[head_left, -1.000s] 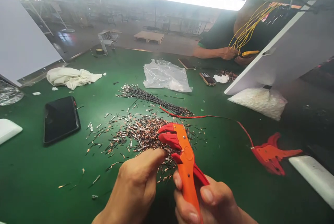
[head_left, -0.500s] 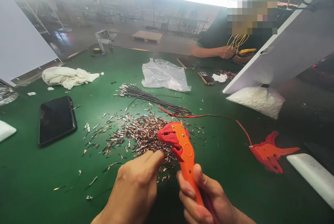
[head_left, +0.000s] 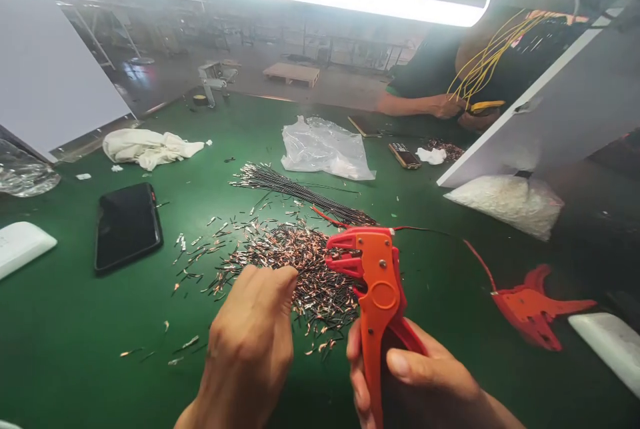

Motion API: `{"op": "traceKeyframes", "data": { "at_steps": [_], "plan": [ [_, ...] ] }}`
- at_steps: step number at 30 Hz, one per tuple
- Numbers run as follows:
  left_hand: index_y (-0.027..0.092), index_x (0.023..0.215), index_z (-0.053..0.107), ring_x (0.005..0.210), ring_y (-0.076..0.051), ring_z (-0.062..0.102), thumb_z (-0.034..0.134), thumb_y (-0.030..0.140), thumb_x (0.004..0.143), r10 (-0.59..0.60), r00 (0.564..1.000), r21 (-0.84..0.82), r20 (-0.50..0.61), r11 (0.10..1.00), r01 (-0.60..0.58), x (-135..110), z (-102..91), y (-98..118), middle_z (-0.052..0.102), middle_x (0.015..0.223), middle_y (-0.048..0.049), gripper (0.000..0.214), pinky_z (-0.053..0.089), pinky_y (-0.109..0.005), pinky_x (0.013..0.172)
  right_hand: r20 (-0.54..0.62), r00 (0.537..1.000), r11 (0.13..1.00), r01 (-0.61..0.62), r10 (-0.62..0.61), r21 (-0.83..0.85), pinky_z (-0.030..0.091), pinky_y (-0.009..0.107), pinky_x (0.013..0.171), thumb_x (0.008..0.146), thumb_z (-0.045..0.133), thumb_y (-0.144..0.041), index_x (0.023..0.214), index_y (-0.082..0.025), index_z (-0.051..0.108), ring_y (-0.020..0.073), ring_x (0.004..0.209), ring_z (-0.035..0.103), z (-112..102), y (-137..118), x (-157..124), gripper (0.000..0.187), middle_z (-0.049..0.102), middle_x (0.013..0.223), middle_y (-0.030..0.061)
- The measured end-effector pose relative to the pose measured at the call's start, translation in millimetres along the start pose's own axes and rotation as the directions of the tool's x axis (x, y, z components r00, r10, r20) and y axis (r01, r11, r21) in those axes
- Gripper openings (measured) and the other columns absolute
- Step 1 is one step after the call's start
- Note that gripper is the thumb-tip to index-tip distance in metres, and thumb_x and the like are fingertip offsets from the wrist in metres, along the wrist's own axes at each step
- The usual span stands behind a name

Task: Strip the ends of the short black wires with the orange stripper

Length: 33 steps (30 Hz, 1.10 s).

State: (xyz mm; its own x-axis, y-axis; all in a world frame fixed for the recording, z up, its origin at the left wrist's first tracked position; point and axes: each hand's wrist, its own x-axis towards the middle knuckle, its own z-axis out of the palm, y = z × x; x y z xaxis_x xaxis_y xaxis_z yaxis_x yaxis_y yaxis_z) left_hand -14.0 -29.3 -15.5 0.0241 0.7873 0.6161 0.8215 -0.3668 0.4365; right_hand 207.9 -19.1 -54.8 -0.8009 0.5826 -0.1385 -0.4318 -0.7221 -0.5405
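Observation:
My right hand (head_left: 415,369) is wrapped round the handles of an orange and red wire stripper (head_left: 383,262), whose jaws point left and stand apart. My left hand (head_left: 250,342) is closed, back towards me, just left of the stripper; whatever its fingers hold is hidden. Beyond both hands lies a loose heap of short wire offcuts (head_left: 300,256), black with copper and silvery ends. Behind the heap rests a bundle of thin black wires (head_left: 310,196) with pale tips at the left end. A second orange and red wire stripper (head_left: 535,309) lies on the green table at right.
A black phone (head_left: 129,226) and a white cloth (head_left: 150,148) lie left. A clear plastic bag (head_left: 325,149) lies at the back, a filled bag (head_left: 510,202) beside the right panel (head_left: 550,82). Across the table, a co-worker's hands (head_left: 450,106) hold yellow wires and a yellow tool.
The stripper has turned more upright, shifted right, and its handles have spread apart. My left hand has drawn slightly left, away from its jaws. The whole view has shifted a little.

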Motion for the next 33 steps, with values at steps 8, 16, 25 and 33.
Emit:
{"op": "traceKeyframes", "data": {
  "at_steps": [8, 16, 25, 33],
  "plan": [
    [0.013, 0.106, 0.064, 0.077, -0.013, 0.053, 0.062, -0.001, 0.089, 0.035, 0.999, -0.087, -0.035, 0.995, -0.038, -1, -6.6, -10, 0.062, 0.083, -0.0018, 0.023, 0.046, -0.026, 0.071, -0.036, 0.997, 0.997, -0.073, 0.073, -0.001, 0.057, 0.027, 0.069, 0.089, 0.07, -0.026, 0.11, -0.005, 0.067, 0.0171, 0.072, 0.074, -9, 1, 1, 0.031, 0.075, 0.085, 0.0127],
    [0.013, 0.102, 0.067, 0.075, -0.014, 0.051, 0.062, -0.001, 0.089, 0.02, 0.999, -0.072, -0.045, 0.997, -0.023, 1, -8.3, -8, 0.06, 0.08, -0.0018, 0.019, 0.043, -0.027, 0.068, 0.04, 0.995, 0.992, -0.084, 0.088, -0.097, 0.056, 0.022, 0.062, 0.086, 0.072, -0.032, 0.108, -0.006, 0.069, 0.0138, 0.066, 0.07, -15, 0, 3, 0.034, 0.074, 0.081, 0.0128],
    [0.016, 0.107, 0.066, 0.076, -0.016, 0.048, 0.063, -0.004, 0.087, 0.098, 0.994, -0.076, 0.046, 0.993, -0.094, 1, -10.0, -15, 0.059, 0.082, -0.0027, 0.028, 0.041, -0.03, 0.067, 0.043, 0.995, 0.975, -0.085, 0.096, -0.205, 0.053, 0.02, 0.058, 0.085, 0.072, -0.036, 0.104, -0.007, 0.068, 0.0118, 0.059, 0.064, -13, -4, 5, 0.035, 0.069, 0.074, 0.01],
    [0.018, 0.107, 0.066, 0.077, -0.016, 0.047, 0.062, -0.004, 0.086, 0.12, 0.99, -0.043, 0.074, 0.992, -0.117, 0, -13.1, -18, 0.06, 0.084, -0.0025, 0.031, 0.041, -0.031, 0.069, 0.005, 0.996, 0.958, -0.089, 0.094, -0.274, 0.048, 0.02, 0.053, 0.082, 0.072, -0.041, 0.095, -0.008, 0.066, 0.0106, 0.054, 0.057, -13, -2, 4, 0.036, 0.064, 0.066, 0.0057]
  ]
}}
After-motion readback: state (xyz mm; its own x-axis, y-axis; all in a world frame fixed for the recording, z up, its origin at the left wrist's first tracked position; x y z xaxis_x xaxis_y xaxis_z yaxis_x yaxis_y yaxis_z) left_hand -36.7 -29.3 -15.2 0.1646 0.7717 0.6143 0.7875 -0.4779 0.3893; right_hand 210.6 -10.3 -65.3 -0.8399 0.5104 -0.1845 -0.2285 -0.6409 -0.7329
